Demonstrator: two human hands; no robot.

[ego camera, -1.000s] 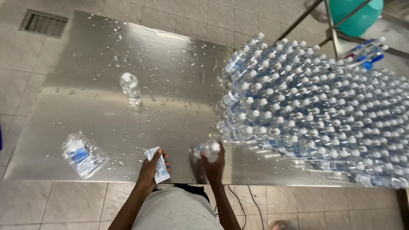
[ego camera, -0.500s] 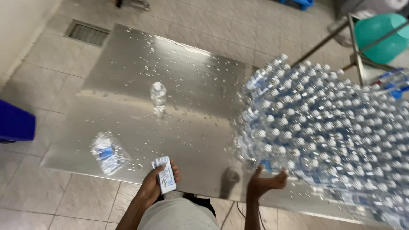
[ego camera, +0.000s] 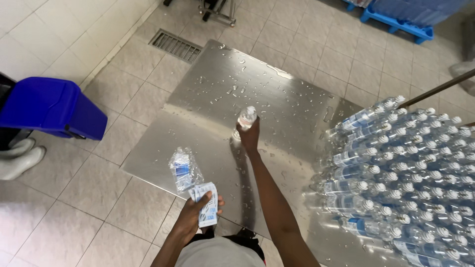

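My right hand [ego camera: 249,136] reaches out over the wet steel table [ego camera: 208,99] and grips a clear water bottle [ego camera: 246,117] that stands upright near the table's middle. My left hand [ego camera: 197,213] stays close to my body at the table's near edge and holds a small stack of white and blue labels [ego camera: 208,205]. A crumpled clear plastic wrap with a blue label [ego camera: 182,168] lies on the table just beyond the left hand. A large pile of capped water bottles [ego camera: 405,173] lies on their sides over the table's right part.
A blue bin [ego camera: 49,106] stands on the tiled floor at the left, with white boots [ego camera: 20,155] beside it. A floor drain grate [ego camera: 174,45] lies past the table's far left corner. A blue pallet [ego camera: 396,24] sits at the far right.
My right hand has left the bottle pile at the near edge and stretched forward to grip the single upright bottle. The view has shifted left. The left hand still holds the labels.
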